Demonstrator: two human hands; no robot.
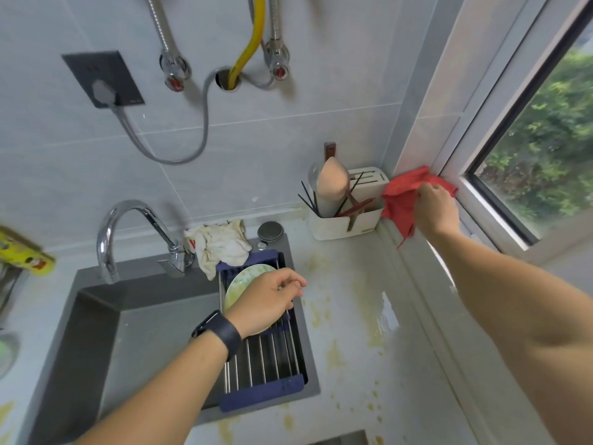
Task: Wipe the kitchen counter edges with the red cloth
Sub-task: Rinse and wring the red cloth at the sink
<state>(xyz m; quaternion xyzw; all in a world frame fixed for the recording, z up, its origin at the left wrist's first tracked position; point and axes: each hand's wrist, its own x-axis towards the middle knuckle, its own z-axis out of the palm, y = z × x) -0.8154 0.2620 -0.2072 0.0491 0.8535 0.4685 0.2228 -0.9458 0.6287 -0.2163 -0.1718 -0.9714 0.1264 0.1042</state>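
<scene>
My right hand [437, 209] grips the red cloth [405, 194], bunched against the far right corner where the counter's raised edge [414, 271] meets the window frame. Part of the cloth hangs down over that edge. The pale counter [349, 316] shows yellowish stains and a wet patch. My left hand [268, 300], with a dark watch on the wrist, hovers over the dish rack with loosely curled fingers and holds nothing.
A white utensil holder [345, 220] with chopsticks stands just left of the cloth. A blue dish rack [266, 358] with a green plate [247, 277] spans the grey sink [147, 332]. A chrome faucet [128, 232], a white rag [221, 245] and a window [545, 139] are nearby.
</scene>
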